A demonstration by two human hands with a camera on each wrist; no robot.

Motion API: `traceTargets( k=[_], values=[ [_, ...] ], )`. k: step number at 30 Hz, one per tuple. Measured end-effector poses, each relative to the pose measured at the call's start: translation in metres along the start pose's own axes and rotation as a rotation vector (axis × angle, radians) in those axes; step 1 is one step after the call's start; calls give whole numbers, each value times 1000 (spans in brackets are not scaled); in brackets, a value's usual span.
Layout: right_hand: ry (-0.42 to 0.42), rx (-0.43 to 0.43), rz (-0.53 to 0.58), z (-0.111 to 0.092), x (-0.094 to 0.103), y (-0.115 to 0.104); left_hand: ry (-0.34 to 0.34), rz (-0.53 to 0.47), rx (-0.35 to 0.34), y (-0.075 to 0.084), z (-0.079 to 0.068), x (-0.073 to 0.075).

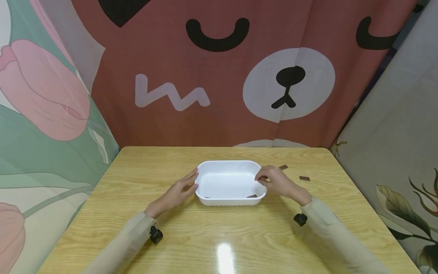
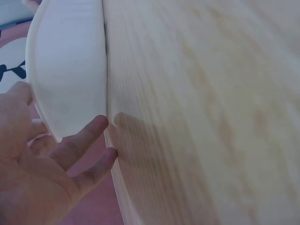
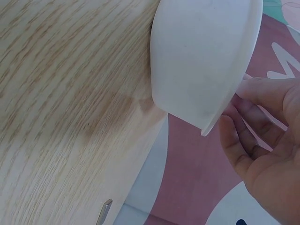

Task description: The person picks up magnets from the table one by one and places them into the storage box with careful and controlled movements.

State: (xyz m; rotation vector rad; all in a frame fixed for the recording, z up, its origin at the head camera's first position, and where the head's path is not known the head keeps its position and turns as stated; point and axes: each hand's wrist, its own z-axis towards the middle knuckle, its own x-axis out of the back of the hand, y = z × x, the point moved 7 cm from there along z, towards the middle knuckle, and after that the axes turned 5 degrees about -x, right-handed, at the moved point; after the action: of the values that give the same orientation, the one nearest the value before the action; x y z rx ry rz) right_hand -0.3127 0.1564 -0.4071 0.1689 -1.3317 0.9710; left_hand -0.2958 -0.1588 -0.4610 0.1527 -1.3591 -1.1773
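Observation:
A white rectangular dish [image 1: 226, 180] with rounded corners sits on the wooden table. My left hand [image 1: 179, 190] touches its left end, fingers mostly straight; in the left wrist view the fingertips [image 2: 99, 123] reach down along the dish wall. At the right end, my right hand [image 1: 273, 179] has its fingers bent over the rim. Their tips are hidden behind the rim in the right wrist view, and I cannot tell whether they pinch anything. Inside the dish, a small brown flat piece [image 1: 252, 196] lies near the front right, and a sliver of another [image 1: 207, 197] shows at front left.
Two similar small flat pieces lie on the table beyond my right hand, one close behind it [image 1: 283, 167] and one farther right [image 1: 304, 178]. Printed curtains [image 1: 219, 125] stand behind the table [image 1: 164, 156] and on both sides.

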Motion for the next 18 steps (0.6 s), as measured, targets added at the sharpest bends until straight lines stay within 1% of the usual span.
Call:
traceTargets(
  k=[9,18],
  values=[
    [7,-1,0,-2,3,0,-10,-6,11,0,0,0],
    [23,5,4,-3,7,-1,-5,-5,4,1,-1,0]
  ],
)
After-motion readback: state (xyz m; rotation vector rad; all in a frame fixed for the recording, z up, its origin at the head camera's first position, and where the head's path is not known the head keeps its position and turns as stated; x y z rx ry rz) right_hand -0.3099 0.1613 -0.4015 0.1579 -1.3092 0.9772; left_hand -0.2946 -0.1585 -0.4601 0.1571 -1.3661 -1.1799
